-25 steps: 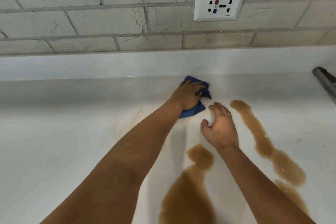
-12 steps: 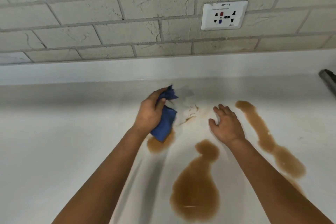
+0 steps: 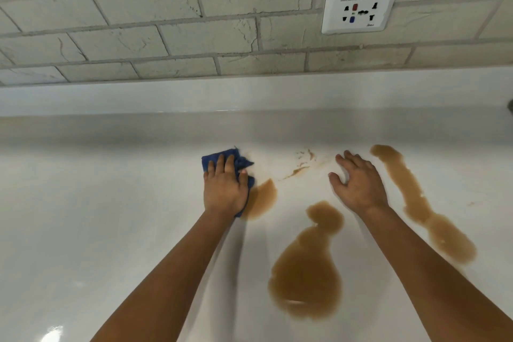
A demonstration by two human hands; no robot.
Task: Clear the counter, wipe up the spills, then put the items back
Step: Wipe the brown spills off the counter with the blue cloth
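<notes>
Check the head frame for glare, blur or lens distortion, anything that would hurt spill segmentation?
Head view: bright glare patch on the counter at bottom left; wide-angle bowing curves the tile lines; left forearm edge smeared by motion blur; left hand on the blue cloth fairly sharp; brown spills evenly lit with crisp edges; soft shadow along the backsplash ledge.

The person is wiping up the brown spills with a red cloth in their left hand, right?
Almost. The cloth is blue, not red. The head view shows the left hand pressing it on the white counter, beside a small brown spill. The rest of what you said is right.
</notes>
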